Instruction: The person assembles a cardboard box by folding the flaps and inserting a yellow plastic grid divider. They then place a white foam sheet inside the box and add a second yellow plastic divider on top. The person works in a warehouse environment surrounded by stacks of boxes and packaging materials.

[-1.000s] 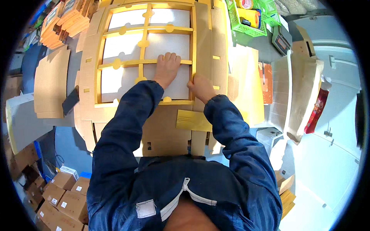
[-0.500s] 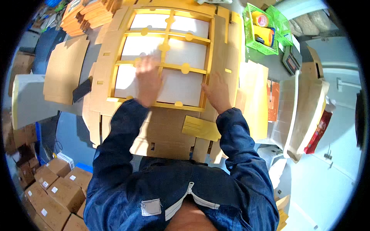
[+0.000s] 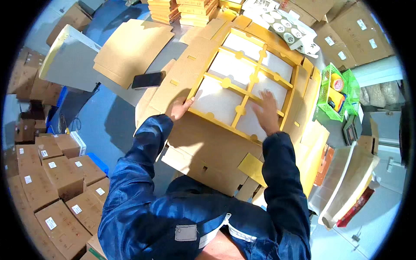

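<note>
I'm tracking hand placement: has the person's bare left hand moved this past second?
Yes: the left hand moved leftward across the yellow, rectangular, divided frame to its near-left corner.

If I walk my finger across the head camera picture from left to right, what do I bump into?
Brown boxes piled at lower left → black phone → left hand → right hand, over the yellow frame → green basket.

Divided tray (image 3: 225,124) on cardboard (image 3: 203,145), phone (image 3: 147,80) left, basket (image 3: 329,111) right
</note>
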Tool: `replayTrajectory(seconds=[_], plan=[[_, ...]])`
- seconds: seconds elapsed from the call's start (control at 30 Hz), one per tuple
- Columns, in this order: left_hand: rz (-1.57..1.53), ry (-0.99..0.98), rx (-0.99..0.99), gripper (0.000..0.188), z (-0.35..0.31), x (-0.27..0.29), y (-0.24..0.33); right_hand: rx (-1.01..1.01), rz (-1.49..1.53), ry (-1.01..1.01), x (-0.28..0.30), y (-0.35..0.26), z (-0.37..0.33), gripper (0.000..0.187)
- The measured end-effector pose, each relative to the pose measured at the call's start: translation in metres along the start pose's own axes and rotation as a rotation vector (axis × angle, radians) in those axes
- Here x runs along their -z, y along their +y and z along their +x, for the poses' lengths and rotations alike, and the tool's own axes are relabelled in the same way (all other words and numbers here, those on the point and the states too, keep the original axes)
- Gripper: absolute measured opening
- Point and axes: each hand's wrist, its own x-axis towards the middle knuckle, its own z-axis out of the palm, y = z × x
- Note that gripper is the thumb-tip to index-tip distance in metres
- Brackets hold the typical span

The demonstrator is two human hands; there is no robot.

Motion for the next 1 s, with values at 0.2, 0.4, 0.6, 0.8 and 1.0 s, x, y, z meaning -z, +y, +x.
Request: replayTrajectory(seconds=[0.2, 0.4, 0.6, 0.8, 1.0], plan=[[-0.341, -0.222, 0.118, 0.047, 0.028, -0.018, -0.018, -1.004, 0.365, -0.261, 0.023, 0.05, -0.099, 0.065], [-0.489, -0.524, 0.192, 0.04, 0.046, -0.006, -0.026, -0.843, 0.906, 0.195, 0.028, 0.014, -0.16, 0.061], [-0.917, -0.768, 0.288, 0.038, -0.001, 0.02, 0.011, -1.022, 0.945, 0.273, 0.043, -0.013, -0.184, 0.07], [-0.816, -0.579, 0.19, 0.043, -0.042, 0.048, -0.001, -0.69, 1.164, 0.667, 0.076, -0.061, -0.23, 0.046], [-0.649, -0.65, -0.236, 0.04, -0.082, 0.03, 0.036, -0.834, 1.017, 0.757, 0.154, -0.149, -0.343, 0.071]])
